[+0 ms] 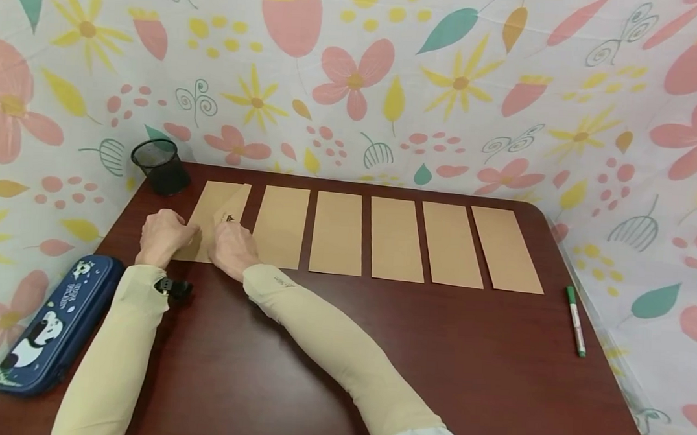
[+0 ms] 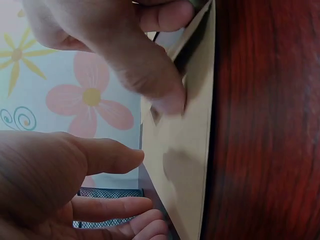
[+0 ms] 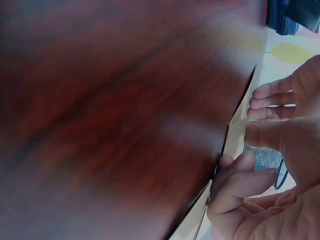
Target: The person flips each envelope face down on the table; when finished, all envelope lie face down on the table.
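Six brown paper cards lie in a row along the back of the table. At the leftmost card (image 1: 203, 221), my right hand (image 1: 234, 246) pinches the right side, which is bent up and shows a black mark. In the left wrist view, the thumb of that hand presses on the card (image 2: 187, 145), and a dark gap shows beneath its raised edge. My left hand (image 1: 163, 235) is at the card's left edge with loosely extended fingers and no grip on it. The right wrist view has the left hand (image 3: 300, 95) above the curled right fingers.
A black mesh pen cup (image 1: 162, 167) stands at the back left corner. The blue panda pencil case (image 1: 57, 325) lies beside my left forearm. Near the table's right edge is a green-capped marker (image 1: 575, 321). Patterned cloth surrounds the table (image 1: 319, 359).
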A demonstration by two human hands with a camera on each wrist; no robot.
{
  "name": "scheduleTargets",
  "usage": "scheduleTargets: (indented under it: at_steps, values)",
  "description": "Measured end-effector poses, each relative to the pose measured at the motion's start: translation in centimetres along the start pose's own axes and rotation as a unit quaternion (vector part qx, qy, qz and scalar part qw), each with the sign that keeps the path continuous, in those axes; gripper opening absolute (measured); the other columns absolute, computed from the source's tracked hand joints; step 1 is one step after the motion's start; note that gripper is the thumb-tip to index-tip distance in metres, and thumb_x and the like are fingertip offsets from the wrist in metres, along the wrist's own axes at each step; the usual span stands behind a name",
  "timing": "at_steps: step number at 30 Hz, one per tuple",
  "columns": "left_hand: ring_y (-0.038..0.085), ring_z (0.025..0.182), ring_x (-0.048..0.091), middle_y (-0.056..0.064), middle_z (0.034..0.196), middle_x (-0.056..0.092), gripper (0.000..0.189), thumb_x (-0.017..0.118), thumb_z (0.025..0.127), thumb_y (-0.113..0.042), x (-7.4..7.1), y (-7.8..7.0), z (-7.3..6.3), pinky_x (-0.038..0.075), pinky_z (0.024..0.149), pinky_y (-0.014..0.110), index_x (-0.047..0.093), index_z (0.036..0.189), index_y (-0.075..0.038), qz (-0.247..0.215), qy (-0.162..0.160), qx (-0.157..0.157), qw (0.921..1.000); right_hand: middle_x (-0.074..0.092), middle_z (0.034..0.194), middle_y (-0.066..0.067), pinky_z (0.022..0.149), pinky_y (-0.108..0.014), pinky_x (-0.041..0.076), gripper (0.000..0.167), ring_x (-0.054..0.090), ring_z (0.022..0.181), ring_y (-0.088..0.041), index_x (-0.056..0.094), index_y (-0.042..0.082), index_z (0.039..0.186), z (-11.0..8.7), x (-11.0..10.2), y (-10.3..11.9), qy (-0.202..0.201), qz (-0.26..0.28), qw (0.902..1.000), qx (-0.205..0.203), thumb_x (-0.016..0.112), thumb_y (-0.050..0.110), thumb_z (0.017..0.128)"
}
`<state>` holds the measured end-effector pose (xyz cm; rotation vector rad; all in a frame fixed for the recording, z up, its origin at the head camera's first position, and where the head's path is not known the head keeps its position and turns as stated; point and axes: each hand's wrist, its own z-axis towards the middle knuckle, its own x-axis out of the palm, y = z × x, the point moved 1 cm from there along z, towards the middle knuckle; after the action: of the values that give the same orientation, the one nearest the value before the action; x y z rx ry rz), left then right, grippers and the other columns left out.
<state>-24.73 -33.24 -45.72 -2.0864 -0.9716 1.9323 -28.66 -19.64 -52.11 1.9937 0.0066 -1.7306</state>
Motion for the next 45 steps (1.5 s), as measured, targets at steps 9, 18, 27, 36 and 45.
scheduleTargets:
  at_steps: [9, 18, 27, 36, 45]
  values:
    - [0.028, 0.071, 0.052, -0.001, 0.059, 0.047, 0.045, 0.067, 0.098, -0.031, -0.2, -0.9, -0.6, 0.04, 0.055, 0.036, 0.054, 0.058, -0.016, 0.0, 0.019, 0.005, 0.9998, 0.072, 0.083, 0.008, 0.061, -0.024, 0.055, 0.035, 0.068, 0.075, -0.007, 0.054, 0.023, 0.061, 0.6, 0.6, -1.4, -0.035, 0.007, 0.9988, -0.034, 0.07, 0.019, 0.092]
    - [0.038, 0.082, 0.064, 0.018, 0.076, 0.069, 0.039, 0.072, 0.099, -0.034, 0.3, -0.9, -0.8, 0.047, 0.058, 0.037, 0.073, 0.078, -0.001, -0.015, -0.023, 0.017, 0.9995, 0.055, 0.069, 0.007, 0.047, -0.022, 0.044, 0.042, 0.05, 0.058, -0.008, 0.046, 0.022, 0.059, 0.4, -0.2, -2.8, -0.034, 0.048, 0.9969, -0.054, 0.065, 0.013, 0.096]
    - [0.049, 0.137, 0.05, 0.036, 0.15, 0.055, 0.062, 0.072, 0.102, -0.045, 0.1, -0.6, -1.2, 0.056, 0.091, 0.049, 0.07, 0.136, 0.007, -0.132, 0.013, -0.028, 0.9908, 0.056, 0.073, 0.005, 0.051, -0.025, 0.044, 0.014, 0.053, 0.061, -0.011, 0.065, 0.011, 0.113, -1.8, -3.6, -3.2, -0.019, 0.09, 0.9957, -0.011, 0.057, 0.013, 0.102]
    - [0.005, 0.08, 0.067, -0.005, 0.096, 0.075, 0.057, 0.084, 0.096, -0.038, -0.6, -1.0, -1.3, 0.053, 0.069, 0.019, 0.071, 0.138, -0.002, -0.217, 0.004, -0.067, 0.9739, 0.048, 0.068, 0.005, 0.047, -0.024, 0.04, 0.007, 0.049, 0.057, -0.011, 0.061, 0.009, 0.104, -4.3, -5.8, -3.7, -0.013, 0.101, 0.9946, -0.02, 0.054, 0.009, 0.104]
    - [-0.001, 0.074, 0.064, -0.025, 0.071, 0.063, 0.055, 0.083, 0.098, -0.034, -0.6, -0.6, -1.0, 0.054, 0.071, 0.019, 0.067, 0.14, -0.002, -0.281, 0.023, -0.072, 0.9568, 0.052, 0.069, 0.003, 0.055, -0.025, 0.046, 0.029, 0.052, 0.059, -0.01, 0.068, 0.005, 0.118, -5.5, -7.0, -3.8, -0.045, 0.137, 0.9885, -0.045, 0.043, 0.018, 0.113]
